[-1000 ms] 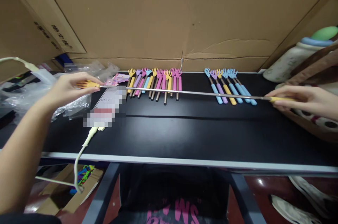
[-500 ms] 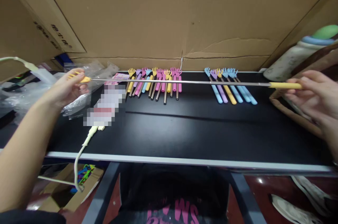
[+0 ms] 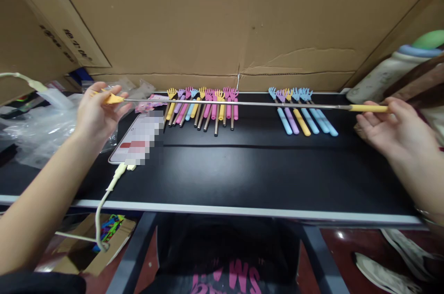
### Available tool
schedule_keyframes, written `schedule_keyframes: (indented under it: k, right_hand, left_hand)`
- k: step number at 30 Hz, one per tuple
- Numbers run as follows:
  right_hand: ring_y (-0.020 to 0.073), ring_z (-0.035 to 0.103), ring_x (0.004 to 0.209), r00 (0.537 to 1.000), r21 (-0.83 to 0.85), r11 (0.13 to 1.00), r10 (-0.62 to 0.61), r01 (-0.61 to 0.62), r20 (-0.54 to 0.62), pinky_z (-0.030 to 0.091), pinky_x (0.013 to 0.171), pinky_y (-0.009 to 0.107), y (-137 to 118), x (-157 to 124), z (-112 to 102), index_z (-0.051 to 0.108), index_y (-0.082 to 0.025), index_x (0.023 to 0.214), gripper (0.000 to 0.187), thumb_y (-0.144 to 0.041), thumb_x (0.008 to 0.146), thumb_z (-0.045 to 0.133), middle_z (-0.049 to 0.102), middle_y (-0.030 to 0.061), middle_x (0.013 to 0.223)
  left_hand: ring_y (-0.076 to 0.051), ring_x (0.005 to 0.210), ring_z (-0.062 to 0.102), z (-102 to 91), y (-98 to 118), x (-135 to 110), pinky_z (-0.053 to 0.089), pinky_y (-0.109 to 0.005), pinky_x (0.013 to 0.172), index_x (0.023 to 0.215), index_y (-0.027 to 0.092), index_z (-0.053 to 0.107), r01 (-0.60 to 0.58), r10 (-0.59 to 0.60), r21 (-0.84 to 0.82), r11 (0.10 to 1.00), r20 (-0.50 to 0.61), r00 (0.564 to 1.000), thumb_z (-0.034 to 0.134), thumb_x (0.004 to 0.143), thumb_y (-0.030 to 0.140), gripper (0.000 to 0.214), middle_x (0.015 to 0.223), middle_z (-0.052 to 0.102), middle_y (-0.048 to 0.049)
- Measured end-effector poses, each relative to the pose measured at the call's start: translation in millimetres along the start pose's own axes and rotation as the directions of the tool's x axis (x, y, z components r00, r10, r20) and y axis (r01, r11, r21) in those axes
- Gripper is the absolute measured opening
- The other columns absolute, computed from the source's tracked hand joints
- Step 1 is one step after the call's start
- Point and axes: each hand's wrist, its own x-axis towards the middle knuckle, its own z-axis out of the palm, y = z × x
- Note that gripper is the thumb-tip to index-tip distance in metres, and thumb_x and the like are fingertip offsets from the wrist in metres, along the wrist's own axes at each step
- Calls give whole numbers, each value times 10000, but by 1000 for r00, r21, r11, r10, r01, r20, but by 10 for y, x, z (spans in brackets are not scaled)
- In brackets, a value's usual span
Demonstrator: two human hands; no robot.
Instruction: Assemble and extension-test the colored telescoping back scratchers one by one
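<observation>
Stretched across the view above the table is a yellow telescopic back scratcher (image 3: pixel 236 103), its thin metal rod drawn out long. My left hand (image 3: pixel 100 111) is closed on its yellow claw end. At the other end my right hand (image 3: pixel 398 125) pinches the yellow handle tip between thumb and fingers. Behind the rod lie several back scratchers (image 3: pixel 208 107) in pink, yellow, blue and purple, side by side with claws toward the cardboard. Farther right, a second group of back scratchers (image 3: pixel 298 113), mostly blue, lies with handles slanting toward me.
A phone (image 3: pixel 137 139) with a charging cable (image 3: pixel 100 215) lies left on the black table (image 3: pixel 222 174). Clear plastic bags (image 3: pixel 41 127) are heaped at far left. Cardboard (image 3: pixel 208 21) walls the back. A bottle (image 3: pixel 385 74) leans at right. An open box (image 3: pixel 90 248) stands below.
My right hand has shifted slightly left, and its end of the back scratcher has risen a little. My left hand has moved a little right and its fingers have spread somewhat.
</observation>
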Motion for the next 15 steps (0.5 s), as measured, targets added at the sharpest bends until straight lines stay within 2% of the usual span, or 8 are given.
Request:
schedule_keyframes:
  k: [2,3,8,12,15]
  right_hand:
    - [174,649,800,985,136,979,162,-153,-61,500,817,391,-20,-34,13,539,-275,768,124,-186,745,624,684,31,896]
    - [178,656,818,976,178,966,203,-187,-77,491,837,393,-39,-60,32,552,-284,781,134,-175,743,621,690,25,912]
    - [204,680,869,977,181,971,178,-156,-116,463,894,435,-118,-203,176,545,-303,817,175,-136,766,532,694,4,885]
    - [178,676,932,954,211,958,234,-194,-186,427,943,426,-134,-256,279,483,-284,790,184,-103,799,451,687,-1,870]
    - [162,669,897,938,226,946,279,-232,-205,400,971,421,-142,-259,323,461,-277,780,190,-96,823,418,684,-13,847]
  left_hand:
    - [-114,891,640,-3,-17,17,559,-273,794,954,244,449,-7,7,-14,1000,-15,1000,632,651,96,383,918,651,77]
    - [-113,882,635,-2,-22,19,553,-275,796,953,244,443,-8,8,-23,1000,-22,1000,625,637,97,393,912,641,76]
    - [-106,827,608,30,-15,-39,512,-246,726,964,253,432,-23,21,-26,999,-71,997,598,612,112,414,907,609,77]
    - [-100,809,594,58,-13,-88,479,-219,684,918,250,410,-25,23,-16,1000,-104,994,579,593,145,381,928,599,67]
    - [-102,798,589,72,-26,-93,470,-212,669,870,242,367,-29,26,-28,999,-99,995,563,571,170,365,927,599,65]
